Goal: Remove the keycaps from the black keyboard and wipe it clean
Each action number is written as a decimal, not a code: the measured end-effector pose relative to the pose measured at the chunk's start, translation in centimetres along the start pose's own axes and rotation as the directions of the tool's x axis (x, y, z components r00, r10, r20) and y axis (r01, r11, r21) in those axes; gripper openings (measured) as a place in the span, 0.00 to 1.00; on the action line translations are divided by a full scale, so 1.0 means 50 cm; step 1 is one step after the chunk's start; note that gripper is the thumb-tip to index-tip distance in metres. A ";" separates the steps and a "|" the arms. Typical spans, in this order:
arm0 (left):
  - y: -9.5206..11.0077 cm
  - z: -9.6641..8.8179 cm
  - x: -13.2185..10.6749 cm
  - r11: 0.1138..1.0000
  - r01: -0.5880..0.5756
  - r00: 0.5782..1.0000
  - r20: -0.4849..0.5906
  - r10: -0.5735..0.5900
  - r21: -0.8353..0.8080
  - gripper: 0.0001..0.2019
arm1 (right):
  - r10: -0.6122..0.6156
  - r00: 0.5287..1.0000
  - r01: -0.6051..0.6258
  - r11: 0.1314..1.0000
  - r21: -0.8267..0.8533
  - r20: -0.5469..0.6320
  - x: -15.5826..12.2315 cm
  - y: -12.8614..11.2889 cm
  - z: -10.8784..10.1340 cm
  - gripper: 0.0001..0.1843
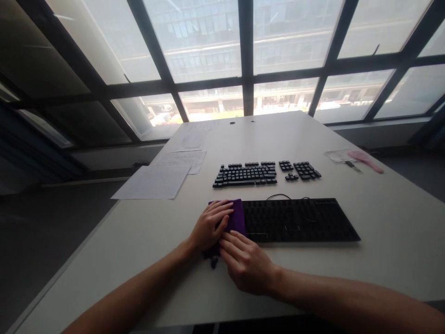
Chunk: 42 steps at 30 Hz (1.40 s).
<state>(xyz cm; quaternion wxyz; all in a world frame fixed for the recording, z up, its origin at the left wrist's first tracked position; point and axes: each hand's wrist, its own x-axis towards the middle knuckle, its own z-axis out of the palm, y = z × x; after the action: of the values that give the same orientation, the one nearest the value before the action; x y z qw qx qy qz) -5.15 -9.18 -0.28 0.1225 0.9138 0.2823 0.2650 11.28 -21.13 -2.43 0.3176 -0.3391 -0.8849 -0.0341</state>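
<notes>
A purple cloth (233,219) is pressed flat over the left end of a black keyboard frame (302,221), near the front edge of the white table (382,222). The left hand (210,226) is laid on top of the cloth with its fingers spread and stretched out flat. The right hand (245,260) is set just beside it, on the near side, with its fingers bent down onto the near edge of the cloth. Whether the cloth is pinched there or only pushed cannot be told.

The cloth is judged to be soft, thin and light. It is likely bent and folded with ease, and it is likely slid easily over the smooth frame. It is best held by an edge or a corner, or pressed down with a flat palm.

The keyboard frame is judged to be stiff and light, so it may be pushed along the table if it is rubbed hard. It is best held by its long sides.

Farther away, loose black keycaps (266,172) are set out in rows. They are small and light and are easily knocked.

Sheets of paper (155,181) are spread at the far left, and a pink brush (365,160) is seen at the far right. Print is seen on the paper, but it is too small to be read. No brand name can be read anywhere.
</notes>
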 end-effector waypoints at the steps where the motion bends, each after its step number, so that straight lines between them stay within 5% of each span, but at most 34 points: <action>1: -0.004 0.004 -0.005 0.999 0.040 0.999 -0.034 -0.040 -0.020 0.16 | 0.032 0.999 -0.032 0.999 -0.011 0.015 0.000 0.005 -0.001 0.20; 6: -0.005 0.004 -0.028 0.969 0.215 0.975 -0.027 -0.220 -0.124 0.17 | 0.183 0.983 -0.184 0.983 -0.024 -0.023 -0.009 0.018 0.010 0.25; 17: -0.002 0.009 -0.034 0.923 0.334 0.940 -0.001 -0.340 -0.189 0.17 | 0.107 0.991 -0.116 0.986 -0.122 -0.078 -0.027 0.055 -0.005 0.17; 25: -0.011 0.013 -0.033 0.944 0.285 0.956 -0.022 -0.292 -0.168 0.16 | 0.079 0.991 -0.095 0.983 -0.155 -0.107 -0.028 0.052 0.006 0.21; 31: -0.012 0.017 -0.027 0.957 0.266 0.963 -0.016 -0.270 -0.114 0.17 | 0.201 0.979 -0.200 0.977 -0.077 0.013 -0.020 0.037 -0.016 0.32; 37: 0.003 0.010 -0.033 0.979 0.094 0.974 0.185 -0.127 0.179 0.29 | 0.370 0.927 -0.367 0.928 -0.060 0.061 0.019 0.037 -0.015 0.42; 42: 0.013 0.005 -0.045 0.945 -0.006 0.964 0.253 -0.081 0.327 0.37 | 0.382 0.923 -0.376 0.921 -0.103 0.050 0.034 0.025 -0.001 0.40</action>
<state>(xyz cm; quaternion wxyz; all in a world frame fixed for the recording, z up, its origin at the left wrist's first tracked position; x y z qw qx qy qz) -6.27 -11.05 -1.18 0.0121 0.9429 0.3208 0.0889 11.09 -19.21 -1.58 0.2715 -0.5189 -0.8106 -0.0007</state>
